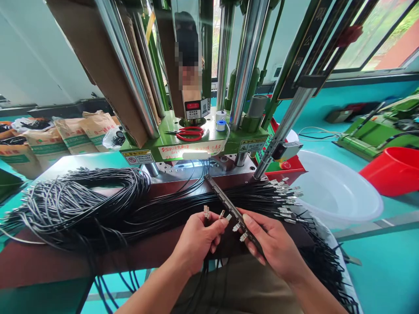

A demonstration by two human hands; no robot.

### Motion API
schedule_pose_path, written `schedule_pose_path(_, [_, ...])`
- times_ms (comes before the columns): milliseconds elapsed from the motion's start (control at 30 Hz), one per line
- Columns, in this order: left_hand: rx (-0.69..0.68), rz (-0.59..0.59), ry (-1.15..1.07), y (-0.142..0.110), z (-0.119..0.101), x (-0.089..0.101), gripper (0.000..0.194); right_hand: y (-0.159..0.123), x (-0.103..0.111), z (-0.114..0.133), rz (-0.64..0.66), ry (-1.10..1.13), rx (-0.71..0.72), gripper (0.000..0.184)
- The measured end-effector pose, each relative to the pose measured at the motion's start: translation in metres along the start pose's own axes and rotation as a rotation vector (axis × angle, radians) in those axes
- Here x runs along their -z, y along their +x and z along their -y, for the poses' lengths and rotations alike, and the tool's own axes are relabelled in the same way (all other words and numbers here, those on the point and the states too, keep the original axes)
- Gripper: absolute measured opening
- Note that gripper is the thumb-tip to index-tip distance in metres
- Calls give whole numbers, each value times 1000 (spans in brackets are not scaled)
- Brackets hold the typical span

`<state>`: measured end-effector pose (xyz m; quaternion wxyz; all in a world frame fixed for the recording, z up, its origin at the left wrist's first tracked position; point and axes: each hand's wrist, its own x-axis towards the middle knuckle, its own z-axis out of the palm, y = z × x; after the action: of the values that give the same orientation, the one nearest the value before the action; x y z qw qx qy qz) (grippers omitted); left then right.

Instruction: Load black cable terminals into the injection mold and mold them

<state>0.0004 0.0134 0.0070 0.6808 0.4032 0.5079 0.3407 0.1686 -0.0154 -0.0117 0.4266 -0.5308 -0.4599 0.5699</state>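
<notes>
My left hand (198,240) is closed round a few black cables whose metal connector tips (207,212) stick up above the fist. My right hand (271,244) grips the near end of a long dark fixture bar (225,201) that slants away toward the machine, with small metal connectors (236,226) seated along it. The two hands nearly touch at the bar's near end. A big bundle of black cables (108,205) lies across the dark red worktable (39,261) in front of me. More connector ends (284,196) fan out to the right.
A green vertical press (196,148) with chrome columns stands behind the table, red scissors (190,133) and tape rolls (221,125) on its base. A white basin (337,192) and red basin (393,170) sit right. Paper sacks (65,139) line the left wall.
</notes>
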Motion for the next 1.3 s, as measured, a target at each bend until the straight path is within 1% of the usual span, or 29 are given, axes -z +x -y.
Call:
schedule_pose_path(267, [7,21,24,0,0,0,33,0,0,4,37,-70,0,57])
schedule_pose_path(467, [-3,15,41,2,2,1,30,-1,-3,3,-3,-96,-6,60])
schedule_pose_path(700, [-18,15,-8,3,5,3,30,0,-4,6,62,-136,11,60])
schedule_pose_path(800, [21,2,-52,1,4,8,32,-2,-2,5,22,-89,-4,60])
schedule_pose_path(867, [-4,-32,-85,0,2,13,34,-4,1,4,7,-54,-20,59])
schedule_pose_path(933, [-62,-57,-96,-1,1,17,34,-6,4,3,23,-35,-25,58])
schedule_pose_path(967, [-79,-52,-91,-1,0,18,34,-6,5,3,37,-34,-23,57])
schedule_pose_path(1067, [-37,-6,-52,0,-1,16,32,-6,7,3,59,-56,-30,59])
schedule_pose_path(1133, [-6,1,-14,0,-1,13,31,-5,6,3,67,-68,-38,60])
schedule_pose_path(1300, [-14,-1,14,-1,-1,11,32,-2,5,6,74,-81,-34,61])
